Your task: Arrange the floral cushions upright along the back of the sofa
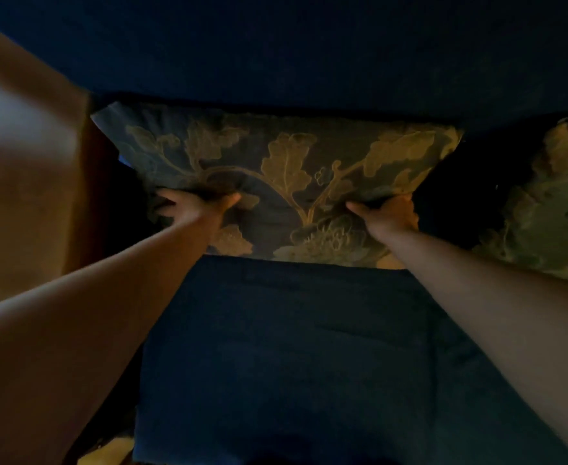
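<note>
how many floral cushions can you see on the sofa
2: one floral cushion held by both hands against the sofa back, a second at the right edge, partly cut off. Others may lie outside view.

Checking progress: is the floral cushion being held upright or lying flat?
Upright: floral cushion stands on the seat against the sofa back, both hands gripping.

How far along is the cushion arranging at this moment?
Done, it seems: a second floral cushion at the right edge already leans against the sofa back. In hand: the left hand and right hand grip the centre floral cushion, propped upright against the back. Left: releasing it; any further cushions are out of view.
</note>
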